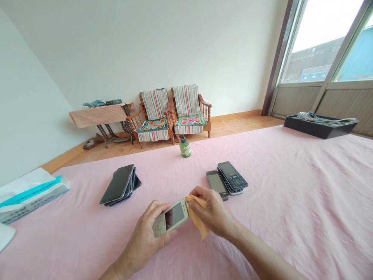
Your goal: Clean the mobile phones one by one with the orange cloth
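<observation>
My left hand (147,233) grips a light-coloured keypad mobile phone (171,217) by its lower end, the dark screen facing up and tilted. In my right hand (214,212) a yellow cloth (199,223) is pinched, its upper part pressed against the phone's top edge and a corner hanging down. Just beyond the right hand lie several older phones: a grey one (216,182) flat on the bed cover, and a dark keypad phone (232,175) resting on another. A stack of dark smartphones (119,184) lies to the left.
A green bottle with a black top (185,147) stands on the pink cover (163,175) near its far edge. At far right sits a black box (320,126) holding clear wrapped items. A white and blue packet (32,194) lies at left. Two wooden armchairs (190,105) stand beyond.
</observation>
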Tool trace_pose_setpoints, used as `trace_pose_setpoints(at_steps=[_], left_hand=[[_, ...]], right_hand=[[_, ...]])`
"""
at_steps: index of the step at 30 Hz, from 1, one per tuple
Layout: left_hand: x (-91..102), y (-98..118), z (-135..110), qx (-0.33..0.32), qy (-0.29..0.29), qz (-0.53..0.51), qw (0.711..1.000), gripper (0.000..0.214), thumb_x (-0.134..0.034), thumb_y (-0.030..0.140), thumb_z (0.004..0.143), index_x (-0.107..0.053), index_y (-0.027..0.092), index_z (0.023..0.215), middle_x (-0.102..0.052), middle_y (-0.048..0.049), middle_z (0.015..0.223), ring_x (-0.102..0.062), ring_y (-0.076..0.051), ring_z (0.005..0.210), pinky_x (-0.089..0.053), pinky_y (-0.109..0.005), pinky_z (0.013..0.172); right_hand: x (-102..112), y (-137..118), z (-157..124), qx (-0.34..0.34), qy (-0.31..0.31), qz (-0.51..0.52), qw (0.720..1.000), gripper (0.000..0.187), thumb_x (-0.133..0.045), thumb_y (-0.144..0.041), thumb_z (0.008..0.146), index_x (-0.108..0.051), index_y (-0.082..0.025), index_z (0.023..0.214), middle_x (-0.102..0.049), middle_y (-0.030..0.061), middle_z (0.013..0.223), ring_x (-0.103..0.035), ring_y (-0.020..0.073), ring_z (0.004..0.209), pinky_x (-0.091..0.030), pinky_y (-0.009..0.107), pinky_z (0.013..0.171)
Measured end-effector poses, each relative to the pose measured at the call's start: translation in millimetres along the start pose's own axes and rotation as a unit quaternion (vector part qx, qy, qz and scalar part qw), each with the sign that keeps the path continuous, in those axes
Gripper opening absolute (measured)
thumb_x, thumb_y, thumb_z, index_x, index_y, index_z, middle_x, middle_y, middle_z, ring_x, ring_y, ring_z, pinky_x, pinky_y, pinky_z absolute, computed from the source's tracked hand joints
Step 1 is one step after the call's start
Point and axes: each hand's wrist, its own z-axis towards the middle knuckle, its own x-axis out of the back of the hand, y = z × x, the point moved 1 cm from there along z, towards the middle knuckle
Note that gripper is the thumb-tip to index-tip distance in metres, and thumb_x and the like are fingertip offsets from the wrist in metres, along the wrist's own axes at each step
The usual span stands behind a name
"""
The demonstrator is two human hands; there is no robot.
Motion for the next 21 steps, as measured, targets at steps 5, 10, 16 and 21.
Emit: trace_pose_setpoints(at_steps=[5, 10, 16, 21], left_hand=[[-0.5, 1, -1, 0.005, -0.003, 0.021, 1.000, 0.039, -0.065, 0.035, 0.076, -0.056, 0.021, 0.111, -0.054, -0.0060, 0.100, -0.055, -0.023, 0.093, -0.047, -0.034, 0.081], [-0.4, 3, -3, 0.000, -0.005, 0.030, 1.000, 0.038, -0.063, 0.036, 0.077, -0.057, 0.021, 0.111, -0.054, -0.0060, 0.099, -0.055, -0.023, 0.093, -0.047, -0.035, 0.081], [-4.9, 5, -4, -0.006, -0.004, 0.032, 0.999, 0.040, -0.064, 0.035, 0.075, -0.059, 0.023, 0.112, -0.055, -0.0055, 0.098, -0.056, -0.023, 0.090, -0.049, -0.034, 0.079], [-10.7, 7, -3, 0.002, 0.043, 0.098, 0.994, 0.035, -0.064, 0.027, 0.075, -0.061, 0.025, 0.110, -0.059, -0.0046, 0.095, -0.057, -0.023, 0.091, -0.050, -0.035, 0.080]], right_hand=[[2, -5, -4, 0.022, -0.025, 0.008, 0.999, 0.011, -0.055, -0.013, 0.072, -0.065, -0.016, 0.066, -0.062, -0.0008, 0.067, -0.054, 0.0101, 0.062, -0.036, 0.018, 0.056], [8, -3, -3, 0.018, -0.087, 0.014, 0.996, 0.009, -0.058, -0.013, 0.069, -0.066, -0.016, 0.066, -0.062, -0.0015, 0.063, -0.053, 0.0103, 0.059, -0.035, 0.018, 0.052], [2, 1, 0, 0.006, -0.007, -0.011, 1.000, 0.012, -0.055, -0.014, 0.073, -0.064, -0.017, 0.066, -0.062, -0.0010, 0.064, -0.054, 0.0106, 0.060, -0.036, 0.018, 0.054], [3, 0, -5, 0.050, -0.026, -0.093, 0.994, 0.014, -0.054, -0.012, 0.073, -0.062, -0.017, 0.063, -0.061, -0.0008, 0.065, -0.053, 0.0104, 0.059, -0.033, 0.020, 0.054]])
